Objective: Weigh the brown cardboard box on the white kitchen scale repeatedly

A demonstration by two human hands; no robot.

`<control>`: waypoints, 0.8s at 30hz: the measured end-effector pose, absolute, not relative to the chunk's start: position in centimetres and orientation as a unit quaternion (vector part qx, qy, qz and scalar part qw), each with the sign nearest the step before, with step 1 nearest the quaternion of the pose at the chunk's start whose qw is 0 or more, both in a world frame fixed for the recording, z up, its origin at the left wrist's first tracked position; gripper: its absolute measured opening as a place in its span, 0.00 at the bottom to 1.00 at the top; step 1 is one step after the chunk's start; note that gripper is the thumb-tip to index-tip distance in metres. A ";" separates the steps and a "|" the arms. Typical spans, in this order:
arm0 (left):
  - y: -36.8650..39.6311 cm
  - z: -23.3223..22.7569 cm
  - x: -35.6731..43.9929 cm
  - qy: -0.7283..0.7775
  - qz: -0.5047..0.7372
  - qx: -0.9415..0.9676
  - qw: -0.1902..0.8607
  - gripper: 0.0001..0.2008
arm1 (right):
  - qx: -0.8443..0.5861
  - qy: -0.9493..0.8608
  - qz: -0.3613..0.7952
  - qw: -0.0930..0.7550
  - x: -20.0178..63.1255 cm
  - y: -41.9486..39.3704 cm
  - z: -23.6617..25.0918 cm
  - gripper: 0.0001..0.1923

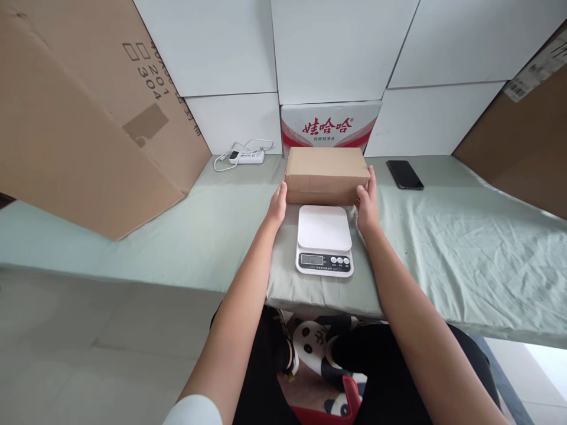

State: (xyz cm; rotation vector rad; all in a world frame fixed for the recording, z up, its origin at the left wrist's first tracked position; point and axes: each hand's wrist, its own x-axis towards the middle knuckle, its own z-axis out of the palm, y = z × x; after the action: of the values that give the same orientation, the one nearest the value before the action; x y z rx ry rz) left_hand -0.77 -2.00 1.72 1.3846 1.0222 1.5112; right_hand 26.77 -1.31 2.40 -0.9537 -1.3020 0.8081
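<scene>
A small brown cardboard box [326, 174] is gripped at its two ends, just behind a white digital kitchen scale [325, 241]. My left hand [278, 202] presses on the box's left end, most of its fingers hidden behind it. At the right end, my right hand [367, 198] has its thumb on the front face and its fingers around the side. The scale's white platform has nothing on it, and its display and buttons face me. Whether the box rests on the cloth or is slightly lifted, I cannot tell.
A white power strip [247, 156] with a coiled cable lies at the back left, a black phone [404, 175] at the back right. White panels and a printed carton [330, 126] line the back. Large cardboard boxes [101, 130] flank both sides of the cloth-covered table [212, 236].
</scene>
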 end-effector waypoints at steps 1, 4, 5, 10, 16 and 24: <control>-2.2 2.5 -0.9 0.398 0.605 0.553 0.413 0.50 | -0.404 -0.576 0.343 0.623 26.7 -1.6 3.0 0.54; -3.9 5.0 -1.2 0.363 0.617 0.572 0.401 0.50 | -0.376 -0.611 0.299 0.629 26.7 -3.4 5.2 0.56; -4.8 5.7 -1.2 0.352 0.620 0.580 0.394 0.50 | -0.371 -0.622 0.283 0.629 26.9 -4.4 5.9 0.56; -11.7 6.1 -0.5 0.344 0.618 0.598 0.376 0.47 | -0.370 -0.635 0.238 0.635 27.6 -11.2 6.3 0.53; -17.0 3.7 0.1 0.363 0.633 0.584 0.356 0.45 | -0.395 -0.624 0.248 0.627 27.5 -15.7 4.9 0.52; -16.8 2.9 -0.5 0.352 0.634 0.580 0.371 0.41 | -0.401 -0.649 0.271 0.587 28.1 -16.5 4.7 0.48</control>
State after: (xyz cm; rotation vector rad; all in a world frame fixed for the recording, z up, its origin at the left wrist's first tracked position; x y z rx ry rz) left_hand -0.47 -16.81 2.85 1.4867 0.9029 1.6259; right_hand 28.10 -16.45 4.70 -0.9347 -1.5116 0.6307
